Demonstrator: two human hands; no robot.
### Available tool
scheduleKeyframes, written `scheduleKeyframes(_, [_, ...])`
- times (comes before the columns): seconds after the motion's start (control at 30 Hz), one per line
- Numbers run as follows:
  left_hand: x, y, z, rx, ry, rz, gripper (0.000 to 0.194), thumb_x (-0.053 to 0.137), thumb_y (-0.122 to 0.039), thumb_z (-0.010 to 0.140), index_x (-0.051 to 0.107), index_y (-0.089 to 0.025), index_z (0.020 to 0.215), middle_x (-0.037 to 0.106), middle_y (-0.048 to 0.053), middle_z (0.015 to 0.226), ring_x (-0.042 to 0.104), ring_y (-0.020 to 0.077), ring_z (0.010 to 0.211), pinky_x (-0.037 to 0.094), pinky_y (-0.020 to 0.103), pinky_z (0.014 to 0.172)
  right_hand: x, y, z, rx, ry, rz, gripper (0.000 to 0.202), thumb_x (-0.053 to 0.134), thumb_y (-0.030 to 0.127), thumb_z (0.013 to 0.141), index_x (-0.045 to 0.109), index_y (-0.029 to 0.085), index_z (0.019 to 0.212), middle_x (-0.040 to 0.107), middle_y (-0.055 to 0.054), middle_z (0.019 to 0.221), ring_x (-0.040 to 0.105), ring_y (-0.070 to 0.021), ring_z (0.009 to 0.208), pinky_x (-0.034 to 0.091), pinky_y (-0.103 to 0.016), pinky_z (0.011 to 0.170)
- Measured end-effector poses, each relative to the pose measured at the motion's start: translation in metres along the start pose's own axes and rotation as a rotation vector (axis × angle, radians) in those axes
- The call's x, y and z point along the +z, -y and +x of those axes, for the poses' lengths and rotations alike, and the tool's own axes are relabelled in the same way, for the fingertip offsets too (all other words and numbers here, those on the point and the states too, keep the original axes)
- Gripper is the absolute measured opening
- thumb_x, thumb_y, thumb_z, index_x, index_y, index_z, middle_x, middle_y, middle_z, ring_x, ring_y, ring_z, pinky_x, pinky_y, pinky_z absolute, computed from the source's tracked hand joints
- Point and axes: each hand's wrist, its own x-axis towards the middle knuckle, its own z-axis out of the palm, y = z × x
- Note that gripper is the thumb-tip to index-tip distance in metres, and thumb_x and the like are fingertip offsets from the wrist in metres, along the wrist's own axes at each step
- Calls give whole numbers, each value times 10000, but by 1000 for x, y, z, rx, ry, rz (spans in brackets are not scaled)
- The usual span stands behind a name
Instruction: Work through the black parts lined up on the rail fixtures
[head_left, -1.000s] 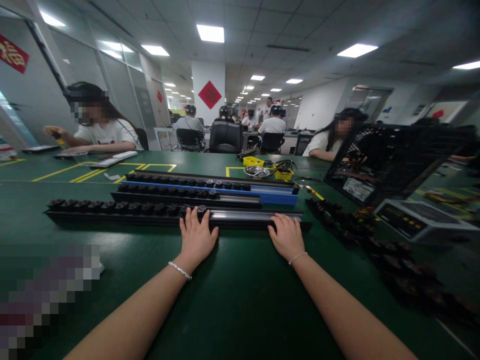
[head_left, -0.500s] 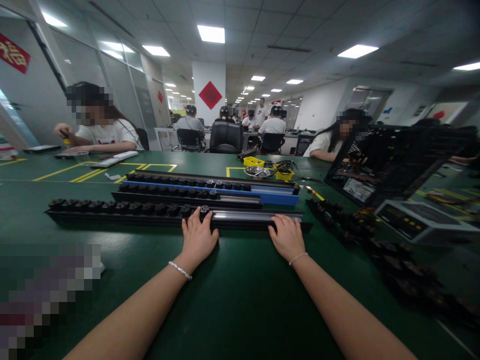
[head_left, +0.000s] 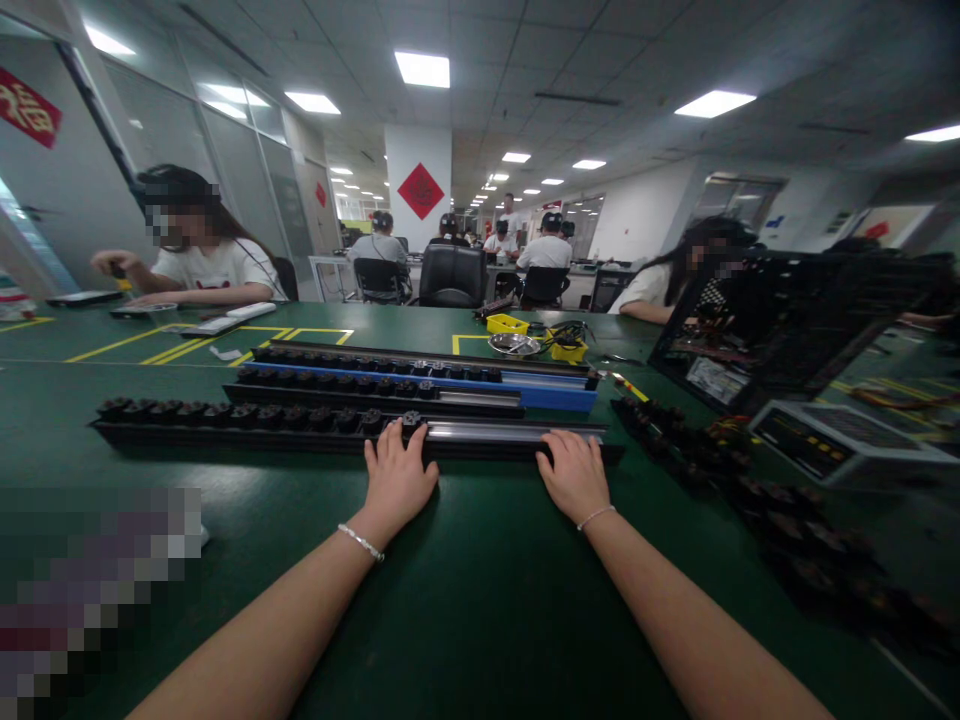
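A long black rail (head_left: 247,437) lies across the table in front of me. Round black knob-like parts (head_left: 320,420) sit in a row along its left stretch, and a bare silvery channel (head_left: 487,432) runs along its right. My left hand (head_left: 400,477) rests with spread fingers at the rightmost of these parts (head_left: 412,421), its fingertips touching the part and the rail. Over the rail's right end, my right hand (head_left: 576,470) lies with fingers apart and tips on the channel's edge. Neither hand wraps round anything that I can see.
Behind lie a shorter black rail (head_left: 480,402) and a blue one (head_left: 559,398), both with similar parts. Black part strips (head_left: 810,540), a power supply (head_left: 847,440) and a computer case (head_left: 787,320) stand right. Yellow bins (head_left: 507,323) and a metal dish (head_left: 514,344) sit farther back.
My left fingertips have drawn slightly back toward me, and the rightmost round part sits a touch farther right. My right hand has stayed put. The co-worker's raised hand at left has shifted left.
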Motion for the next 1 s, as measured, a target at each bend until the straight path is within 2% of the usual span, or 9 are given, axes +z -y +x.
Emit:
scheduleKeyframes(0.43, [1, 1, 1, 12, -48, -28, 553, 502, -348, 759, 454, -235, 1299, 372, 150, 1376, 296, 320, 1291, 187, 548, 1059, -2, 2, 0, 20, 17, 2, 326, 416, 316, 858, 585, 186, 1104, 580, -88, 1202, 451, -240, 1146, 202, -492, 1039])
scheduleKeyframes(1.0, [-2, 0, 2, 39, -4, -51, 579, 528, -374, 734, 460, -275, 1299, 392, 125, 1369, 325, 322, 1270, 144, 561, 1071, 0, 1, 0, 12, 7, -8, 322, 415, 310, 852, 595, 191, 1091, 589, -97, 1186, 463, -242, 1131, 226, -497, 1023])
